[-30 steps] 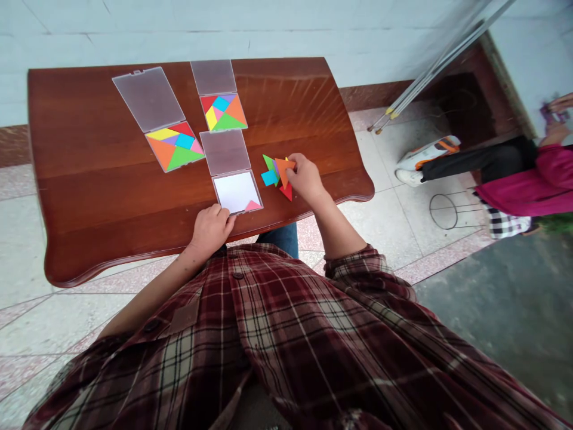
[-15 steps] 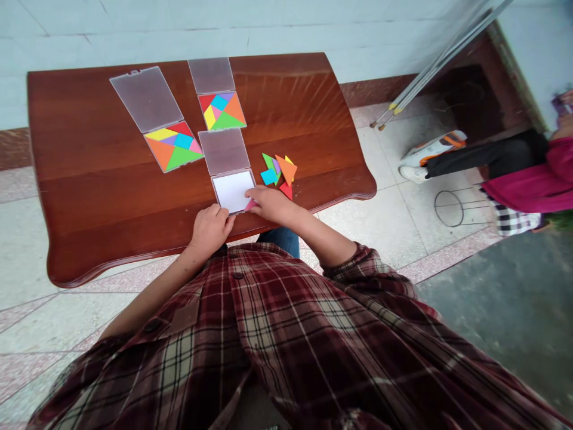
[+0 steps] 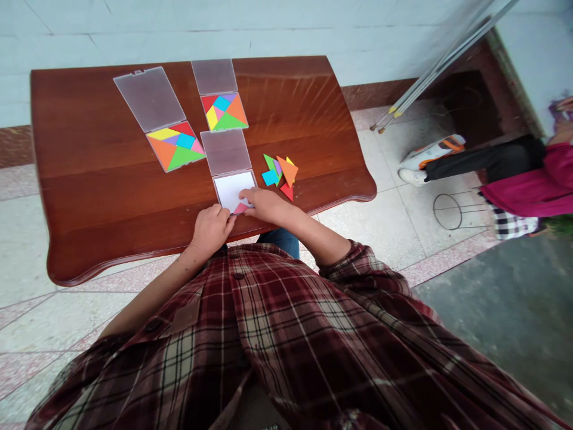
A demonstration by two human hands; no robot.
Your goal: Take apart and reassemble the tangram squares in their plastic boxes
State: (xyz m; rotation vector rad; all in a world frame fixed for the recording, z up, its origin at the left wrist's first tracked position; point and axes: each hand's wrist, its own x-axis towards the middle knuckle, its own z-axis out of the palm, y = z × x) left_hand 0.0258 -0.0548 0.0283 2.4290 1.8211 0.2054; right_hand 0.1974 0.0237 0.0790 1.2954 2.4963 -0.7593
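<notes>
An open tangram box with a white inside (image 3: 230, 186) lies at the table's near edge, its clear lid (image 3: 227, 152) folded back away from me. My left hand (image 3: 211, 228) is closed at the box's near left corner, thumb and fingers on its edge. My right hand (image 3: 267, 207) reaches over the near right corner, its fingers closed on a small pink triangle (image 3: 240, 208) at the box's near side. Right of the box lie loose tangram pieces: a blue square (image 3: 270, 177), an orange triangle (image 3: 287, 171), a red triangle (image 3: 287, 191), and green, purple and yellow ones partly overlapping.
Two more open boxes hold full tangrams: a left one (image 3: 176, 146) and a far one (image 3: 224, 112). All stand on a brown wooden table (image 3: 98, 179) against a tiled wall. Crutches (image 3: 430, 71) lean at the right, where a seated person's leg (image 3: 461, 161) shows.
My right hand has moved slightly left with the pink triangle, which now shows more along the box's near side. My left hand stays at the corner.
</notes>
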